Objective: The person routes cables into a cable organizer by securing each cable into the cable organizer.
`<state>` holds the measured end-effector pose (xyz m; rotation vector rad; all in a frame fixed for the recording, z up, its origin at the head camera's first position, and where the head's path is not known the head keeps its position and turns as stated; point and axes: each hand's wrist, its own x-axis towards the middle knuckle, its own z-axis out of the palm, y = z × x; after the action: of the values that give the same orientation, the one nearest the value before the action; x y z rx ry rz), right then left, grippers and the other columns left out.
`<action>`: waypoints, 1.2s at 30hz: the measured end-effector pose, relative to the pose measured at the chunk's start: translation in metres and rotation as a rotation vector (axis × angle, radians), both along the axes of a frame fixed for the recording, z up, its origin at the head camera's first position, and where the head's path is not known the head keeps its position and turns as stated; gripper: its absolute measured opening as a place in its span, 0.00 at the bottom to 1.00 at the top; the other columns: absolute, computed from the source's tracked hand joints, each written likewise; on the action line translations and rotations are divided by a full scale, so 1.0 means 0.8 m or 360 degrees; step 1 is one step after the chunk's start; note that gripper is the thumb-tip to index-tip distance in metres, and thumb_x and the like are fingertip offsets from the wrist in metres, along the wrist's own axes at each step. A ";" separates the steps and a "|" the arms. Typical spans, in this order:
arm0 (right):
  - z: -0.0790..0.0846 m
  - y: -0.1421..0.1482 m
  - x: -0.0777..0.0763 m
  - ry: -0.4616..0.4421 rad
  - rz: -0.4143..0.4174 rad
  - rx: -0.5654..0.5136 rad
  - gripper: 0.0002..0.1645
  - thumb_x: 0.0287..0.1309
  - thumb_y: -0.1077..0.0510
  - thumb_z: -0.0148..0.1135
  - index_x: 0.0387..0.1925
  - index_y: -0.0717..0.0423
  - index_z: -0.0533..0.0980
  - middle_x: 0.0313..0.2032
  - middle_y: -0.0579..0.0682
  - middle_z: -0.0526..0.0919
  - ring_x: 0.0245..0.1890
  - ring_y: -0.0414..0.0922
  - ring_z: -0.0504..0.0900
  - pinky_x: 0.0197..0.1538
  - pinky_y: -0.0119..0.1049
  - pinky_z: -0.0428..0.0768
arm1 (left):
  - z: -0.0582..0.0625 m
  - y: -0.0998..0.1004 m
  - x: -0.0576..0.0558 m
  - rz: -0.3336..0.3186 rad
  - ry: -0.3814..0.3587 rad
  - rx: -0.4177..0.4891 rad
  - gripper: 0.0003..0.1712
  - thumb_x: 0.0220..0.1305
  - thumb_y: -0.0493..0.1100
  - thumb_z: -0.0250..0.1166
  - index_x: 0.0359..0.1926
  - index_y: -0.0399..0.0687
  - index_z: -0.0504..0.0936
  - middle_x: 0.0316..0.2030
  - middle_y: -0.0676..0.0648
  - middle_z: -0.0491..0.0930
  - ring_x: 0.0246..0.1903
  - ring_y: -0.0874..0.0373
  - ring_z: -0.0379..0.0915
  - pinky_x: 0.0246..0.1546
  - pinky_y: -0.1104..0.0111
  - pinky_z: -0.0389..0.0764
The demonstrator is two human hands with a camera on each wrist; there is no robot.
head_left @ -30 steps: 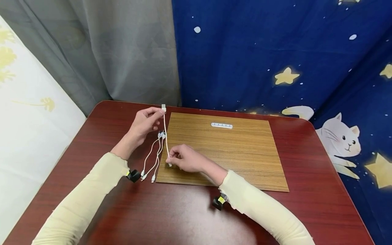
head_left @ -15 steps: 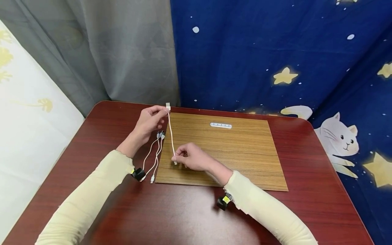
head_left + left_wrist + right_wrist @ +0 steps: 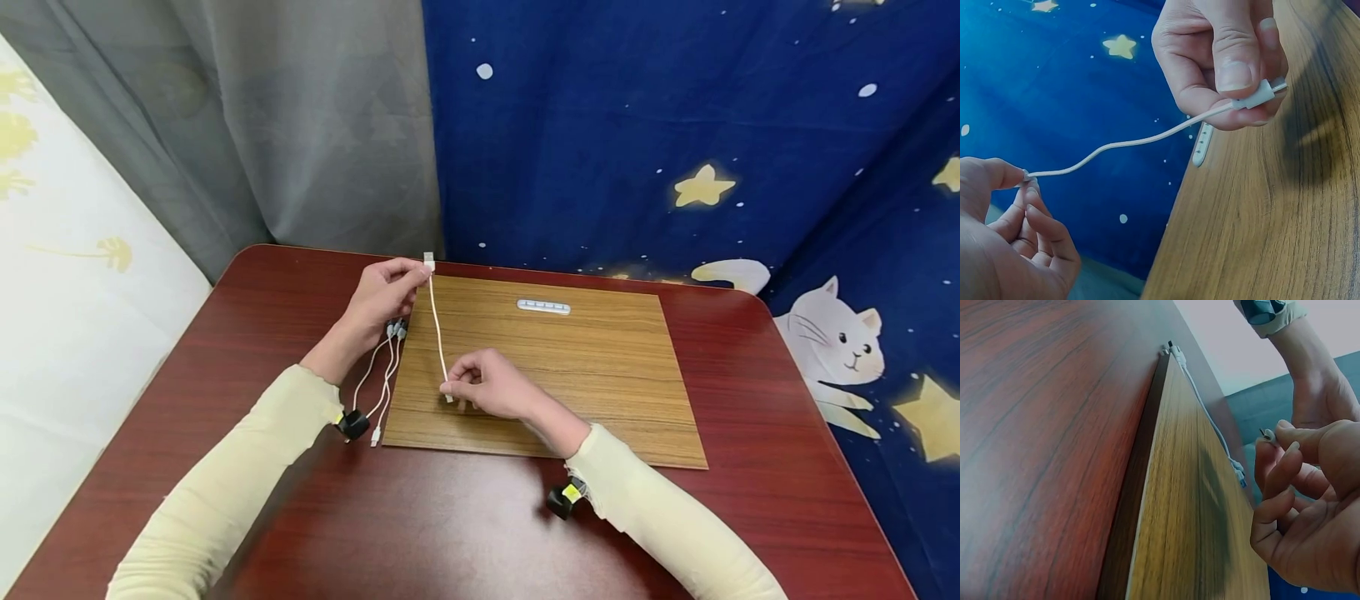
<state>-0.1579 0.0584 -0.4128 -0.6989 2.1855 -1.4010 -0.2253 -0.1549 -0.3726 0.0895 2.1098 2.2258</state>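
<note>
From the left, beyond the corner of the reddish tabletop (image 3: 247, 333) hangs a grey curtain (image 3: 337, 125). Loose white cables (image 3: 387, 382) lie on the tabletop just beside the board's left edge, their lower plugs partly hidden by the black wrist camera (image 3: 352, 424). Above them, the left hand (image 3: 382, 296) pinches the upper end of one white cable (image 3: 438, 329) between thumb and finger, its wide plug (image 3: 429, 261) poking up past the fingertips. The cable slants down, nearly straight, to the right hand (image 3: 491, 385), which pinches the other end; the left wrist view shows the small plug (image 3: 1259, 95) there, metal tip bare.

The change is one of place: over the last second both hands have carried the cable rightward, from along the wooden board's (image 3: 570, 375) left edge to over its left part, with both grips kept. It now hangs apart from the loose cables and closer to the white clip strip (image 3: 543, 307), though not touching it; the shadow in the left wrist view suggests the small plug is off the wood. The strip sits near the board's far edge, in front of the starry blue curtain (image 3: 570, 125), and has not moved on the board.
</note>
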 end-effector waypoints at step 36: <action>-0.008 0.045 0.012 -0.0043 -0.0085 0.0016 0.09 0.67 0.60 0.67 0.31 0.60 0.83 0.25 0.61 0.82 0.20 0.39 0.74 0.23 0.30 0.70 | 0.006 0.042 -0.001 -0.0017 0.0066 -0.0359 0.12 0.67 0.43 0.69 0.43 0.36 0.85 0.26 0.52 0.77 0.27 0.53 0.71 0.22 0.71 0.68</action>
<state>-0.1486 0.0947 -0.4194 -0.6186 2.2042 -1.4164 -0.2257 -0.1216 -0.3681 0.1342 2.3590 1.9802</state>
